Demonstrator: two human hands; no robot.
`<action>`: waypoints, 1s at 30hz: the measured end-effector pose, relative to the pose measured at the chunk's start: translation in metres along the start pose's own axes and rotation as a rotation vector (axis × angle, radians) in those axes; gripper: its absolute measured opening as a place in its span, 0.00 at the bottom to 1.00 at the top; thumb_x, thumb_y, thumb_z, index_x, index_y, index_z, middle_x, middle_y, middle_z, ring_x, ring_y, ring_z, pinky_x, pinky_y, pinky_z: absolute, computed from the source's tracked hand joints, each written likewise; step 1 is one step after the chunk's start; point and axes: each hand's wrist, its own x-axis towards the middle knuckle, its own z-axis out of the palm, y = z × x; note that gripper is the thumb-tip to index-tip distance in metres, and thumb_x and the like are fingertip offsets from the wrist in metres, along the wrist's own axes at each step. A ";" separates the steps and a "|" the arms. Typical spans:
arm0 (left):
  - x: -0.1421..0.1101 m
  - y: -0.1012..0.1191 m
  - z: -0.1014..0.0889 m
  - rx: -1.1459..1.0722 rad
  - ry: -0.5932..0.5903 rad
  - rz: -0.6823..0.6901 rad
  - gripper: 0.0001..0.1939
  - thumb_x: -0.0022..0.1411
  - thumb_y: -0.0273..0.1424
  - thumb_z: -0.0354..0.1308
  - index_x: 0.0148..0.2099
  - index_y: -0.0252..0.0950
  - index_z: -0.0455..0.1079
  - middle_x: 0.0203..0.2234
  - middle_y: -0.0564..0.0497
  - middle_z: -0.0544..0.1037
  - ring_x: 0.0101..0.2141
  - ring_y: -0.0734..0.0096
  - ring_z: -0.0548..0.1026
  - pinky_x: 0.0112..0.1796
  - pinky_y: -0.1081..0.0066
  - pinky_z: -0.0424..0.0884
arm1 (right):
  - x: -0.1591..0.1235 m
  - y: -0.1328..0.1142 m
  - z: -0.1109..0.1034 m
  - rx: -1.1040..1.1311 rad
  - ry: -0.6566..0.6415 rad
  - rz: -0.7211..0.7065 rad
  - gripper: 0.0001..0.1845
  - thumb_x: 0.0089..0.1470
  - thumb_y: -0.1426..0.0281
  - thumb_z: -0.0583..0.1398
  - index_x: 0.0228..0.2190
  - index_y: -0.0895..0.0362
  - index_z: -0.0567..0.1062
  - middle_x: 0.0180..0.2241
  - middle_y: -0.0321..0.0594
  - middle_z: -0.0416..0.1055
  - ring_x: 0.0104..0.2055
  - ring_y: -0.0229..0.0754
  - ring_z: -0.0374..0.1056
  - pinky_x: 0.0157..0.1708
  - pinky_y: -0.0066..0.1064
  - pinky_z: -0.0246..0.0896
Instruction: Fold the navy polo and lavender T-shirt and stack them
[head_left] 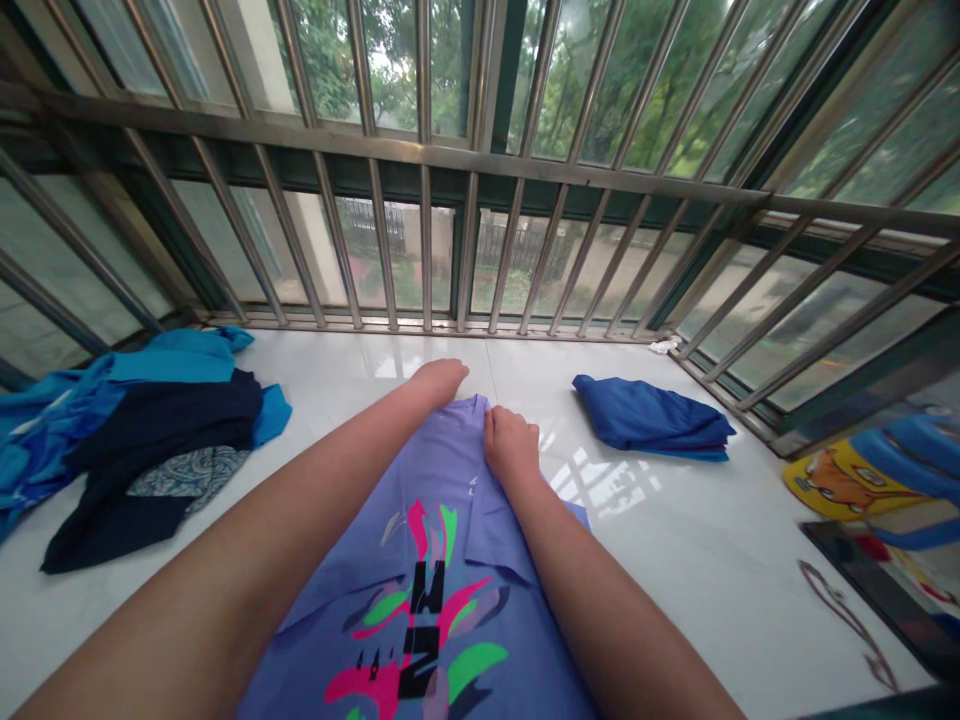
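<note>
A purple T-shirt (442, 470) with a pink, green and black print lies spread on the white ledge, running toward me. At its far end, my left hand (441, 382) is closed at the shirt's upper left edge, with its fingertips partly hidden. My right hand (512, 440) grips the shirt's upper right edge, fingers curled over the cloth. Part of the right side of the shirt is folded inward over the front. Between the two hands, a short stretch of the shirt's top edge shows.
Rumpled blue and dark clothes (172, 430) lie in a heap at left. A folded blue garment (649, 415) rests at right. Beyond it are a yellow and blue container (855, 475), a dark flat tray-like object (885, 590) and a thin cord (844, 615). Metal bars (420, 150) enclose the ledge.
</note>
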 end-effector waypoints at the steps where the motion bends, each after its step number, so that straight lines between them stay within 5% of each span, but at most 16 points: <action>1: -0.009 -0.012 -0.003 -0.010 0.002 -0.064 0.24 0.64 0.22 0.58 0.60 0.36 0.80 0.56 0.36 0.82 0.57 0.52 0.80 0.56 0.63 0.73 | 0.004 0.002 -0.004 0.018 0.002 0.042 0.24 0.79 0.61 0.43 0.50 0.54 0.76 0.49 0.49 0.80 0.51 0.48 0.74 0.51 0.38 0.58; 5: -0.046 -0.068 -0.012 -0.074 -0.069 -0.275 0.17 0.65 0.27 0.60 0.52 0.34 0.84 0.51 0.37 0.86 0.52 0.51 0.83 0.53 0.64 0.75 | 0.036 0.013 -0.018 0.065 -0.046 0.103 0.24 0.78 0.65 0.44 0.56 0.56 0.77 0.54 0.51 0.80 0.53 0.47 0.76 0.48 0.34 0.61; 9: -0.074 -0.106 -0.009 -0.207 -0.193 -0.396 0.16 0.63 0.41 0.65 0.43 0.35 0.86 0.33 0.44 0.87 0.34 0.60 0.84 0.39 0.70 0.77 | 0.074 0.017 -0.020 0.080 -0.178 -0.008 0.16 0.68 0.62 0.64 0.52 0.56 0.83 0.52 0.48 0.82 0.54 0.48 0.76 0.48 0.30 0.63; 15: -0.075 -0.105 0.008 -0.371 -0.122 -0.386 0.16 0.54 0.42 0.72 0.41 0.39 0.84 0.37 0.49 0.88 0.38 0.63 0.83 0.37 0.74 0.73 | 0.100 0.009 -0.017 0.073 -0.292 -0.063 0.04 0.60 0.70 0.69 0.35 0.56 0.86 0.38 0.45 0.85 0.41 0.46 0.79 0.38 0.29 0.62; 18: -0.072 -0.095 0.007 -0.408 -0.071 -0.351 0.10 0.53 0.37 0.72 0.35 0.38 0.82 0.31 0.51 0.86 0.35 0.64 0.81 0.35 0.73 0.71 | 0.099 0.009 -0.026 0.109 -0.261 -0.077 0.04 0.62 0.70 0.68 0.35 0.56 0.84 0.36 0.42 0.84 0.37 0.43 0.77 0.35 0.29 0.61; 21: -0.088 -0.087 -0.003 -0.423 0.036 -0.307 0.10 0.58 0.35 0.67 0.41 0.37 0.81 0.34 0.51 0.84 0.37 0.64 0.80 0.37 0.71 0.71 | 0.079 0.017 -0.042 0.159 -0.161 -0.106 0.05 0.67 0.68 0.64 0.41 0.55 0.81 0.42 0.41 0.83 0.41 0.42 0.75 0.40 0.29 0.62; 25: -0.149 -0.074 -0.010 -0.483 0.221 -0.138 0.09 0.61 0.31 0.61 0.43 0.40 0.79 0.38 0.51 0.81 0.38 0.66 0.78 0.43 0.69 0.73 | 0.016 0.047 -0.059 0.363 0.013 -0.348 0.03 0.69 0.67 0.61 0.42 0.53 0.76 0.42 0.39 0.79 0.40 0.41 0.72 0.43 0.30 0.64; 27: -0.192 -0.065 -0.001 -0.526 0.285 -0.004 0.08 0.60 0.28 0.60 0.40 0.41 0.79 0.40 0.51 0.80 0.39 0.65 0.78 0.46 0.67 0.75 | -0.025 0.067 -0.060 0.432 0.021 -0.522 0.03 0.69 0.68 0.61 0.42 0.52 0.76 0.42 0.40 0.77 0.42 0.42 0.72 0.45 0.32 0.66; 30: -0.251 -0.052 0.026 -0.495 0.210 0.112 0.09 0.63 0.27 0.59 0.41 0.43 0.81 0.44 0.48 0.80 0.45 0.61 0.79 0.49 0.62 0.77 | -0.079 0.092 -0.056 0.292 -0.104 -0.684 0.07 0.70 0.71 0.59 0.41 0.51 0.78 0.44 0.43 0.77 0.46 0.46 0.72 0.48 0.36 0.67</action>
